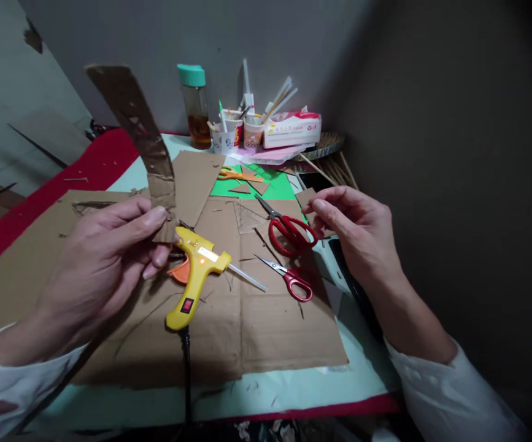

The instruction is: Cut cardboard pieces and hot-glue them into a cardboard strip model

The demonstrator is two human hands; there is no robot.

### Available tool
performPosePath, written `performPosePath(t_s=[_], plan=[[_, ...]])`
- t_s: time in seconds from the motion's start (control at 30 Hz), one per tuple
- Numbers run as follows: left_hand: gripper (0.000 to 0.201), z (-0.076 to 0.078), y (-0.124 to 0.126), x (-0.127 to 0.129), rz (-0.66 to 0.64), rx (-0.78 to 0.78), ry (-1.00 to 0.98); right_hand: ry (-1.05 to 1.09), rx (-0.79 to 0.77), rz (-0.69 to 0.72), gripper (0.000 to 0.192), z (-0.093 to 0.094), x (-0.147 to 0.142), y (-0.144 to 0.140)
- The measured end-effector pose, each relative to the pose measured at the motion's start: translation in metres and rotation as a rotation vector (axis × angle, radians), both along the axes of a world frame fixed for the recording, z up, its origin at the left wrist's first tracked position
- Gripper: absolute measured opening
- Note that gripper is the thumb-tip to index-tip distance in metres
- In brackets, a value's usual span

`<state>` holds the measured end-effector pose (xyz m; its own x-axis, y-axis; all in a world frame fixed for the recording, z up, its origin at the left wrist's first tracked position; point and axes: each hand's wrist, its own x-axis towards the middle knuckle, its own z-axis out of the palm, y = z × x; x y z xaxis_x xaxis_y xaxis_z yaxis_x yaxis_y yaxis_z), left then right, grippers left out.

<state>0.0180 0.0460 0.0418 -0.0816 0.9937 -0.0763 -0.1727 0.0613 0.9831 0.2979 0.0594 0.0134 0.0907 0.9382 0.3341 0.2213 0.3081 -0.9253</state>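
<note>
The left hand [95, 264] holds a long cardboard strip [137, 132] by its lower end, with the thumb on the near face and the other fingers [158, 216] closed on it from behind; the strip stands upright above the hand and curves away to the left at its top. The right hand [358, 236] is raised over the right side of the bench [293, 383], its fingers drawn narrow and pinching a small cardboard piece [305, 197] at the fingertips. The two hands are well apart. Below and between them a yellow glue gun [194, 276] lies on a large cardboard sheet [270, 331], nozzle pointing right, cord running toward the near edge. Just beside the right hand lie large red scissors [286, 230], with small red scissors [291, 279] nearer the viewer. Farther back are orange scissors [238, 175] on green paper [277, 184]. Against the wall stand a bottle with a green cap [194, 104], cups of sticks [238, 132] and a tissue pack [293, 127]. Both wrists show white sleeves.
</note>
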Motion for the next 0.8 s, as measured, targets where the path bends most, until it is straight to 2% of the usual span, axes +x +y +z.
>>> performPosePath(t_s=[0.17, 0.27, 0.37, 0.5, 0.67, 0.8], plan=[[0.012, -0.011, -0.005, -0.003, -0.039, 0.015, -0.014, -0.136, -0.051, 0.014, 0.016, -0.008, 0.003, 0.001], [0.009, -0.018, -0.006, -0.008, -0.068, 0.074, -0.029, -0.423, 0.065, 0.097, 0.008, -0.010, -0.008, -0.006], [0.007, -0.022, -0.007, -0.009, -0.098, 0.102, -0.028, -0.778, 0.265, 0.258, 0.014, -0.013, -0.025, -0.012], [0.009, -0.021, -0.009, -0.005, -0.137, 0.005, -0.036, -1.057, 0.283, 0.359, 0.024, -0.023, -0.045, -0.013], [0.008, -0.019, -0.014, -0.005, -0.167, -0.038, -0.069, -1.048, 0.260, 0.366, 0.024, -0.027, -0.053, -0.009], [0.005, -0.024, -0.016, -0.006, -0.187, -0.008, -0.073, -0.875, 0.217, 0.288, 0.016, -0.012, -0.050, -0.014]])
